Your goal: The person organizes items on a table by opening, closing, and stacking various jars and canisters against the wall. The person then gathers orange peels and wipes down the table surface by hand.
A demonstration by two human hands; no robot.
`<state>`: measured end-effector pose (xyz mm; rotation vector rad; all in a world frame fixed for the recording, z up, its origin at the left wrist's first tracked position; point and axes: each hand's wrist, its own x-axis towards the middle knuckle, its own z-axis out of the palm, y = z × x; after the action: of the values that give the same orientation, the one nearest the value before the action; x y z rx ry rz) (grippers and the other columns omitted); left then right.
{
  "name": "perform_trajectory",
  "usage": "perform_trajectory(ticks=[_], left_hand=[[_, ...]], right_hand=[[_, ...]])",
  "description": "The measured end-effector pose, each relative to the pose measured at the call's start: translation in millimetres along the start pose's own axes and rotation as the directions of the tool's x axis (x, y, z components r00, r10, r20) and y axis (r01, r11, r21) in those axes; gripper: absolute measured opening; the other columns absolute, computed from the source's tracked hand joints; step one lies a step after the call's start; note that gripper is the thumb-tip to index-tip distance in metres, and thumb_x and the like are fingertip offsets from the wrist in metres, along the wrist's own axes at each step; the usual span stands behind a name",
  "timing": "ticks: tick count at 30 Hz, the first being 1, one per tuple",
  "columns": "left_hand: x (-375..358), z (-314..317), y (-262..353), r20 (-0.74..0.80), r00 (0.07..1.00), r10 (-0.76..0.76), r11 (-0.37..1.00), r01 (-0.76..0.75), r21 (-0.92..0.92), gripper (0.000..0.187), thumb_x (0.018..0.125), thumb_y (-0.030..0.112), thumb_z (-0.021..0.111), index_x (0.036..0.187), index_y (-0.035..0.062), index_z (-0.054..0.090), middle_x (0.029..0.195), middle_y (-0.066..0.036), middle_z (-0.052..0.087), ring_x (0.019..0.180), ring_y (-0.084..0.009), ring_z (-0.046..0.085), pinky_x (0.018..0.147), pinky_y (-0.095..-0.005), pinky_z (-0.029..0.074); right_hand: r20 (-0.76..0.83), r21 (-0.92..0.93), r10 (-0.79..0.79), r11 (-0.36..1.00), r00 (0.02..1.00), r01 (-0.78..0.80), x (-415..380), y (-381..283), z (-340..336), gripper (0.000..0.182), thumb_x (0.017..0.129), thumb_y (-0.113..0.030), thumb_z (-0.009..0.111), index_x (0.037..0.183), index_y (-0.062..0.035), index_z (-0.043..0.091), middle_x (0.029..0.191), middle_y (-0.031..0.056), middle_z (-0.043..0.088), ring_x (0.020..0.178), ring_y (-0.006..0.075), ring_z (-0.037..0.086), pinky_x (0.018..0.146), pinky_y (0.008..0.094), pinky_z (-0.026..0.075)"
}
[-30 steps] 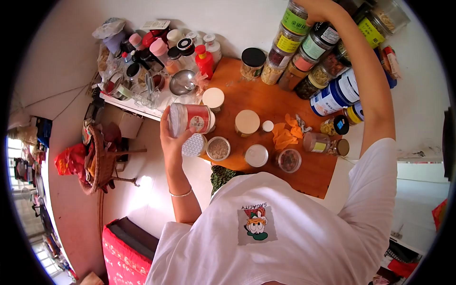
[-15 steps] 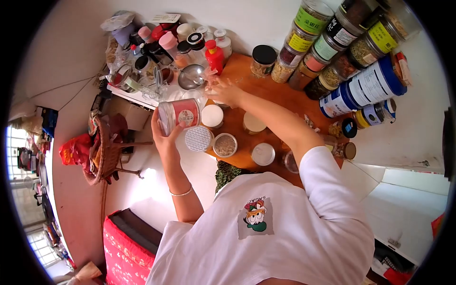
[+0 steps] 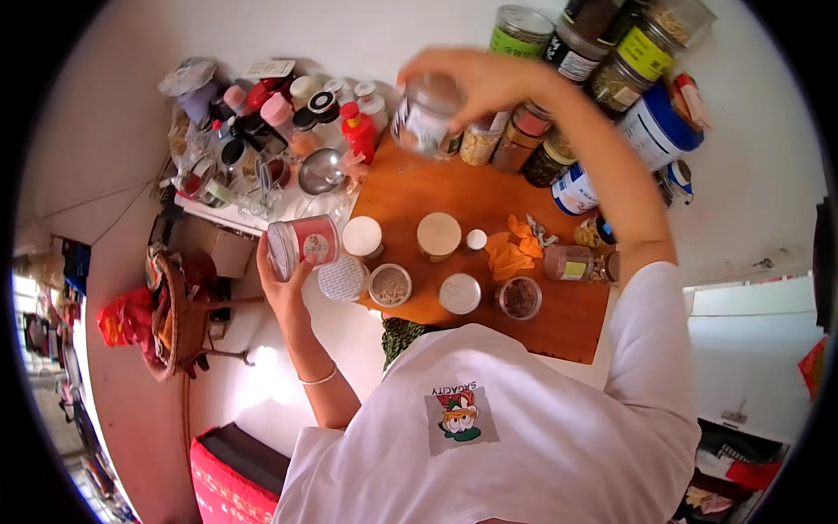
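Observation:
My left hand [image 3: 285, 281] grips a clear jar with a red label [image 3: 316, 242], tilted on its side left of the wooden table. Above the back of the table, my right hand [image 3: 480, 83] is wrapped round another clear jar [image 3: 426, 118]. That jar is smeared by motion, and its contents cannot be read. Below my hands stand a white-lidded jar [image 3: 362, 236], a cream-lidded jar [image 3: 438, 234] and an uncovered jar of pale dried pieces [image 3: 390, 286]. A patterned round lid [image 3: 342, 278] lies just under the red-labelled jar.
Stacked jars [image 3: 515, 35] line the wall at the back right. Crumpled orange wrapping [image 3: 515, 249] and a jar of dark pieces [image 3: 519, 298] are on the table's right side. At the back left, a metal bowl [image 3: 322, 170] and a red bottle [image 3: 357, 131] crowd the white shelf.
My right hand has risen from beside the metal bowl and moved right, now with a clear jar in it. My left hand keeps the red-labelled jar. The view has shifted slightly.

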<state>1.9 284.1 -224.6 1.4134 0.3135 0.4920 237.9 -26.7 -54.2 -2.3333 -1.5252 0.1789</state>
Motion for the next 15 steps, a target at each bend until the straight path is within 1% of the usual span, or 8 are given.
perform_trajectory(ticks=[1, 2, 4, 5, 6, 7, 9, 15], left_hand=[[1, 4, 0, 0.014, 1.0, 0.004, 1.0, -0.003, -0.004, 0.08, 0.072, -0.004, 0.075, 0.143, -0.0018, 0.036, 0.128, -0.013, 0.054, 0.117, -0.0213, 0.054, 0.102, -0.0337, 0.042], [1, 7, -1, 0.03, 0.999, -0.012, 1.0, 0.011, 0.004, 0.081, 0.072, -0.004, 0.075, 0.143, -0.0017, 0.036, 0.128, -0.013, 0.054, 0.117, -0.0216, 0.054, 0.102, -0.0338, 0.042], [-2, 17, 2, 0.057, 0.998, -0.024, 1.0, 0.024, 0.004, 0.083, 0.07, -0.004, 0.075, 0.143, -0.001, 0.036, 0.13, -0.013, 0.052, 0.118, -0.0226, 0.053, 0.101, -0.0338, 0.042], [-3, 21, 1, 0.066, 0.998, -0.018, 1.0, 0.018, 0.0, 0.083, 0.07, -0.004, 0.075, 0.143, -0.001, 0.036, 0.13, -0.013, 0.052, 0.118, -0.0226, 0.053, 0.101, -0.0338, 0.042], [-5, 23, -2, 0.088, 0.996, -0.031, 0.999, 0.032, -0.015, 0.083, 0.07, -0.003, 0.075, 0.143, -0.0008, 0.036, 0.131, -0.013, 0.052, 0.118, -0.0228, 0.053, 0.101, -0.0338, 0.042], [-6, 25, -3, 0.11, 0.993, -0.043, 0.998, 0.046, -0.031, 0.083, 0.07, -0.003, 0.075, 0.143, -0.0007, 0.036, 0.132, -0.013, 0.051, 0.118, -0.0229, 0.053, 0.101, -0.0338, 0.043], [-8, 27, -3, 0.134, 0.991, -0.022, 0.999, 0.028, -0.043, 0.085, 0.069, -0.003, 0.076, 0.144, -0.0006, 0.036, 0.132, -0.014, 0.05, 0.119, -0.0233, 0.052, 0.101, -0.0342, 0.043], [-13, 22, -4, 0.137, 0.991, -0.005, 0.999, -0.001, 0.043, 0.081, 0.071, -0.006, 0.073, 0.144, -0.0008, 0.036, 0.128, -0.014, 0.053, 0.117, -0.0223, 0.054, 0.1, -0.0328, 0.043]], right_hand=[[-0.059, 0.008, 0.019, 1.0, 0.998, -0.018, -6, -12, -34, 0.084, 0.055, -0.009, 0.083, 0.132, -0.0118, 0.049, 0.13, 0.0084, 0.054, 0.119, 0.0272, 0.054, 0.103, 0.04, 0.044], [-0.102, -0.121, 0.091, 0.987, 0.991, -0.103, -10, -18, -58, 0.079, 0.061, -0.007, 0.081, 0.133, -0.0106, 0.048, 0.127, 0.009, 0.056, 0.111, 0.0261, 0.059, 0.095, 0.0377, 0.051], [-0.045, -0.242, 0.263, 0.933, 0.964, -0.266, -11, -35, -120, 0.076, 0.064, -0.01, 0.081, 0.132, -0.0081, 0.047, 0.123, 0.0156, 0.057, 0.11, 0.0301, 0.059, 0.089, 0.0384, 0.052], [-0.026, -0.535, 0.293, 0.803, 0.956, -0.261, -7, -50, -155, 0.08, 0.06, -0.014, 0.085, 0.13, -0.0051, 0.048, 0.124, 0.0208, 0.056, 0.113, 0.0355, 0.056, 0.094, 0.042, 0.047], [0.008, -0.582, 0.232, 0.792, 0.973, -0.184, -6, -33, -165, 0.079, 0.055, -0.015, 0.087, 0.124, -0.0047, 0.05, 0.118, 0.0183, 0.06, 0.108, 0.0345, 0.058, 0.088, 0.0416, 0.049], [0.0, -0.587, 0.235, 0.787, 0.972, -0.191, -6, -17, -171, 0.079, 0.055, -0.015, 0.087, 0.124, -0.0047, 0.05, 0.118, 0.0183, 0.06, 0.108, 0.0345, 0.058, 0.088, 0.0416, 0.049], [0.074, -0.606, 0.467, 0.723, 0.881, -0.332, -4, 0, -177, 0.08, 0.054, -0.016, 0.088, 0.124, -0.0058, 0.05, 0.107, 0.0163, 0.064, 0.102, 0.0339, 0.061, 0.084, 0.0431, 0.05], [0.134, -0.631, 0.508, 0.706, 0.851, -0.323, -5, 51, -178, 0.079, 0.055, -0.017, 0.087, 0.125, -0.0082, 0.05, 0.103, 0.0158, 0.066, 0.097, 0.0327, 0.063, 0.082, 0.0432, 0.051]])
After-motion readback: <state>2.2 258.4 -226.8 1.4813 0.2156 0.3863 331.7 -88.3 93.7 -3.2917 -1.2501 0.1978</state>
